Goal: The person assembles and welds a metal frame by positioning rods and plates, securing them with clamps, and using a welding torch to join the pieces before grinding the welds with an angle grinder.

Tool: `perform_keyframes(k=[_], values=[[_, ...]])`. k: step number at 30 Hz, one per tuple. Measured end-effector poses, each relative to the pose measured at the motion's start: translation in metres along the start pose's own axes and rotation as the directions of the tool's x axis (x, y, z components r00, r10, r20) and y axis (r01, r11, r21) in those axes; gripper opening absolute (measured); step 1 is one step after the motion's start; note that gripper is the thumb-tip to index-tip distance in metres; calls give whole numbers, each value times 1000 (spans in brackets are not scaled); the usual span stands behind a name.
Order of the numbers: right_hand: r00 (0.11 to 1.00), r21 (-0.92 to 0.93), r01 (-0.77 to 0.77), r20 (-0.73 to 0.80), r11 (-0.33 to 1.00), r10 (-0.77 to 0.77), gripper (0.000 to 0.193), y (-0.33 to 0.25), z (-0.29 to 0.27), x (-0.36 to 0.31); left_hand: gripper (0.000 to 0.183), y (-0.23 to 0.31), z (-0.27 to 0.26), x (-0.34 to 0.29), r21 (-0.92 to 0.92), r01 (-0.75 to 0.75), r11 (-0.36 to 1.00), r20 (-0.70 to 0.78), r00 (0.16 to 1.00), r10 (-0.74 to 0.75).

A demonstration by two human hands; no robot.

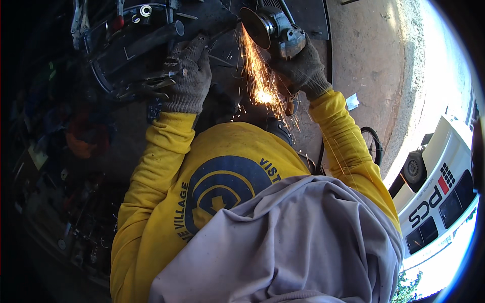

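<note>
From the head camera I saw my right hand (302, 68), gloved, wrapped tight around the body of an angle grinder (275, 28), its disc (254, 26) just left of that grip and biting into dark metalwork (144, 43). My left hand (191, 76), also gloved, was closed on a thin metal piece (161, 76) jutting leftward out of the fist, pressing the work down.

I judged the chief risk to be the sparks (260, 81): they streamed from the disc down between both grips toward my yellow sleeves (343, 136) and chest, and could have scorched the cloth. The disc ran near the left glove; a kick or snag could have thrown it that way. The steadying hold looked light, so the work could have shifted.

I counted one grinder, one disc, two gloves, one spark stream. A white vehicle (444, 187) stood well beyond the right grip.
</note>
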State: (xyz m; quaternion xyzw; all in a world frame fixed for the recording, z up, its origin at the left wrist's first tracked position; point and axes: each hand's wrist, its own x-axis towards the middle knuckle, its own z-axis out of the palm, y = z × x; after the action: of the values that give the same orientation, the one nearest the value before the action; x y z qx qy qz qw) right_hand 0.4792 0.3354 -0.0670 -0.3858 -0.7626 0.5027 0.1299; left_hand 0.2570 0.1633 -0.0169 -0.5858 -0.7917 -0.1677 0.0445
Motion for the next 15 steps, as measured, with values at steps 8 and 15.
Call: perform_keyframes(k=[8,15], values=[[988,44,-123,104,992,117,78,-19,5,-3,23,7,-7,3,-8,107,994,25,994,-107],[997,22,-69,32,997,68,82,5,9,-7,26,10,-8,1,80,78,994,-32,997,-76]])
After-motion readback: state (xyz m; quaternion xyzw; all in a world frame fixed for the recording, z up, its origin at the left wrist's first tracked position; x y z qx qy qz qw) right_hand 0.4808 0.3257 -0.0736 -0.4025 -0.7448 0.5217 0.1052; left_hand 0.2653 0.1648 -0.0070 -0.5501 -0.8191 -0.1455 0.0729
